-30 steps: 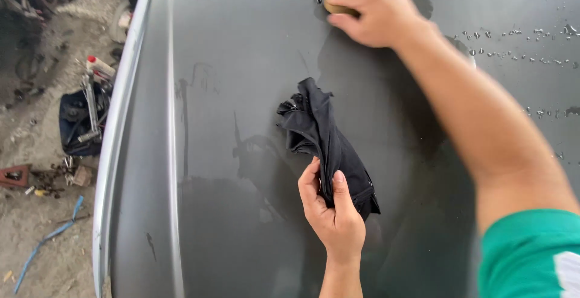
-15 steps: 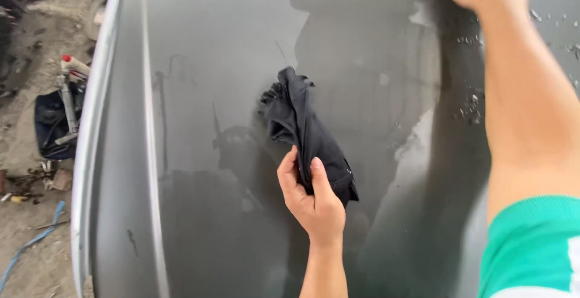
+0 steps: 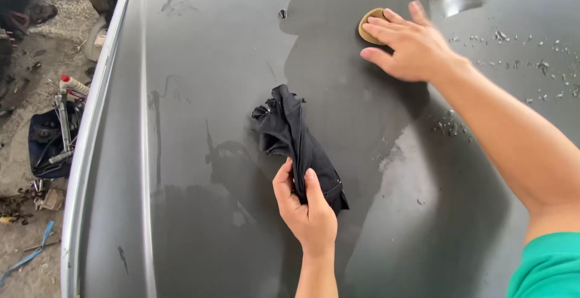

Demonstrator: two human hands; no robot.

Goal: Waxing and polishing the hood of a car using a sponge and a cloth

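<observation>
Small tan oval sanding pad [image 3: 370, 25] lying flat on the dark grey painted metal body panel [image 3: 199, 80], toward its upper middle; mostly covered by the right hand [image 3: 414, 47], fingers spread and pressed flat over it, only the left edge of the pad showing. Crumpled black cloth [image 3: 296, 141] at panel centre, touching the surface along its length; lower end pinched between thumb and fingers of the left hand [image 3: 308, 210], clenched on the cloth.

Likely hazards, as judgement: grit trapped under the pad, scratching the finish, given the pale specks and droplets [image 3: 513, 50] scattered just right of the pad; uneven pressure from the fingertips, leaving patchy marks; a wet dark streak [image 3: 362, 123] between pad and cloth, apt to let either hand slip; the zip end of the cloth [image 3: 333, 190], if dragged, able to mar the paint; a small dark stud or chip [image 3: 282, 13] near the pad, liable to catch its edge.

Surroundings: pale raised trim strip [image 3: 90, 129] along the left rim of the panel; beyond it, well apart, bare dirt ground [image 3: 30, 86] with a dark blue open tool bag [image 3: 45, 144], a caulking-type gun with red-tipped white tube [image 3: 66, 92] resting across it, and a blue strap or cord [image 3: 27, 256] lower down. Nothing lying between the two hands except the wet streak; green sleeve [image 3: 547, 268] at lower right.
</observation>
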